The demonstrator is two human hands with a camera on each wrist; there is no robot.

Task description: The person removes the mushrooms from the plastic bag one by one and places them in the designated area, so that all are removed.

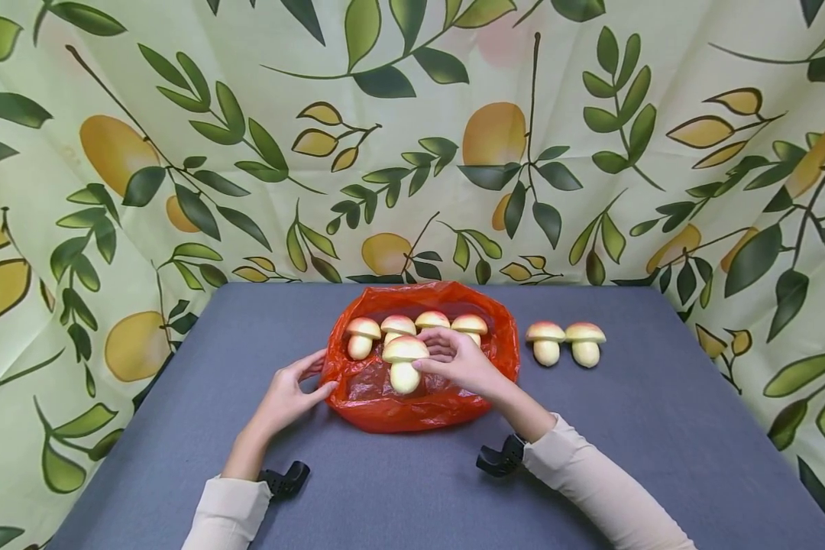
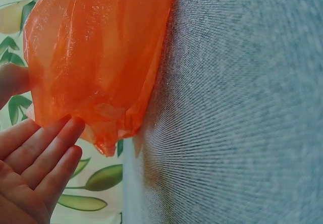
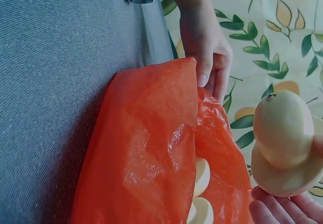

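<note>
My right hand [image 1: 457, 359] holds a mushroom [image 1: 405, 374] with a red-and-cream cap and pale stem over the bag's opening. Its stem [image 3: 284, 128] and the underside of its cap show in the right wrist view. Below it, the red plastic bag [image 1: 412, 418] stands wide open, with several similar mushrooms [image 1: 362, 337] inside toward the back. My left hand [image 1: 292, 397] is at the bag's left side, thumb and fingertips touching the rim. In the left wrist view its fingers [image 2: 48, 151] are straight against the red plastic.
Two more mushrooms, one [image 1: 546, 342] beside the other [image 1: 586, 344], stand on the grey table [image 1: 632, 458] right of the bag. Behind the table hangs a cloth [image 1: 412, 137] printed with leaves and fruit. Each wrist wears a black device [image 1: 500, 457].
</note>
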